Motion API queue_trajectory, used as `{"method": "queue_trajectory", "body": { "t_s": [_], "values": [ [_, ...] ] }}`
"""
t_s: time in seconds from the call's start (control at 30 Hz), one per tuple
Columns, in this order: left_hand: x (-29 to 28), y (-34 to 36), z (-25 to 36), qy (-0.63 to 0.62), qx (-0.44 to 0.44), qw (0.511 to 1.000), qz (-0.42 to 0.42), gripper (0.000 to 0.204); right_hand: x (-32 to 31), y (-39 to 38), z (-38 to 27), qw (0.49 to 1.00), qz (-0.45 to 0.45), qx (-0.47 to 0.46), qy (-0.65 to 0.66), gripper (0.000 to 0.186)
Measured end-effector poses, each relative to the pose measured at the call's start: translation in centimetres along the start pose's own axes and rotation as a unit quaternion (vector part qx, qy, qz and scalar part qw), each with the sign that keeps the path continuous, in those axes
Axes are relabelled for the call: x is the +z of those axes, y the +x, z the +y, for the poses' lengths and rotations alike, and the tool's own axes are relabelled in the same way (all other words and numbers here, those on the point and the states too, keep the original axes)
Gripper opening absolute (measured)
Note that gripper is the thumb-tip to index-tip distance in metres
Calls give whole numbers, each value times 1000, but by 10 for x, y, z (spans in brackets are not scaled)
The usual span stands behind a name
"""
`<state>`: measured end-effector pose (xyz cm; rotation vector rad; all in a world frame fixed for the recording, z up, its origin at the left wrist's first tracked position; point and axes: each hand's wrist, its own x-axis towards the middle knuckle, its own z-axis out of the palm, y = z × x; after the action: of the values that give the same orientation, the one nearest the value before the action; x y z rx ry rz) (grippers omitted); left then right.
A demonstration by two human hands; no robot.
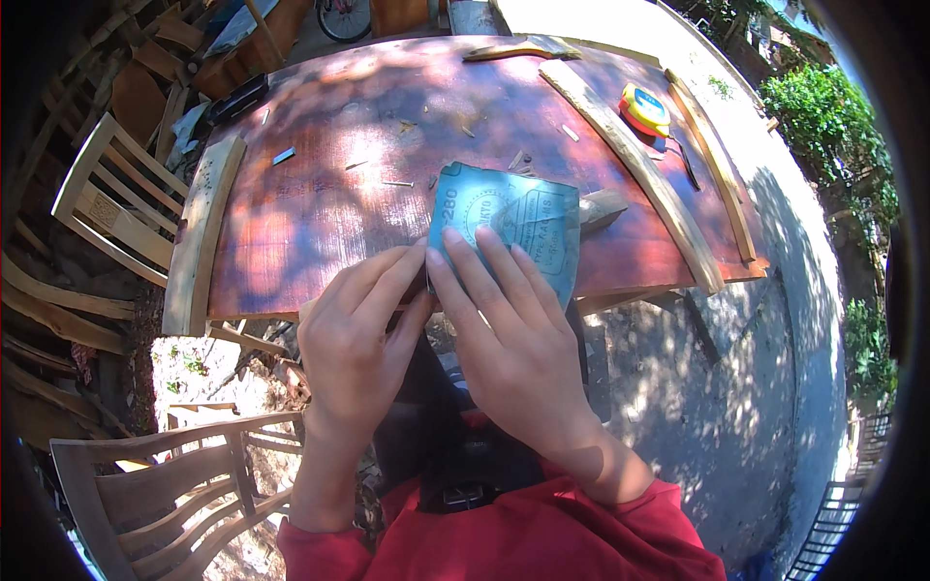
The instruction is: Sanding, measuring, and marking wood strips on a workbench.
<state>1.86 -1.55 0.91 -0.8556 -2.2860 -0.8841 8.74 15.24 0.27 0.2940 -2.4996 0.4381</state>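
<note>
A blue-green sheet of sandpaper, its printed backing facing up, is held over the near edge of the table, slightly bent. My left hand pinches its left edge between thumb and fingers. My right hand lies over the sheet's lower part with its fingers stretched along the backing. Its thumb is hidden, seemingly beneath the sheet. A short wooden block shows just past the sheet's right edge, partly covered by it.
The reddish wooden table bears long wood strips, a yellow-red tape measure, a black case, a nail and wood chips. A curved wood piece lies at the far edge. Wooden chairs stand at left.
</note>
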Motion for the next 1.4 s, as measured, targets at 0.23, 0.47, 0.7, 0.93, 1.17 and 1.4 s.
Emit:
{"method": "queue_trajectory", "body": {
  "t_s": [0.23, 0.47, 0.7, 0.93, 1.17, 1.4],
  "values": [
    [-5, 2, 5, 5, -3, 1000, -10, 44, -14, -2, 28, 993, -11, 79, -85, 66],
    [-5, 2, 1, -15, -7, 1000, -3, 38, -3, -8, -1, 997, -62, -9, 51, 65],
    [-3, 1, 5, -6, 13, 1000, 3, 39, -5, -10, -3, 999, -38, 35, -1, 60],
    [-4, 2, 3, 3, 3, 1000, -6, 37, -14, 1, 19, 993, -15, 108, -53, 61],
    [-1, -3, -1, -18, 4, 1000, 9, 37, -24, -2, 14, 994, -26, 83, -65, 56],
    [0, -7, -1, -29, -3, 999, 15, 35, -30, -6, 13, 994, -39, 49, -84, 52]
  ]
}}
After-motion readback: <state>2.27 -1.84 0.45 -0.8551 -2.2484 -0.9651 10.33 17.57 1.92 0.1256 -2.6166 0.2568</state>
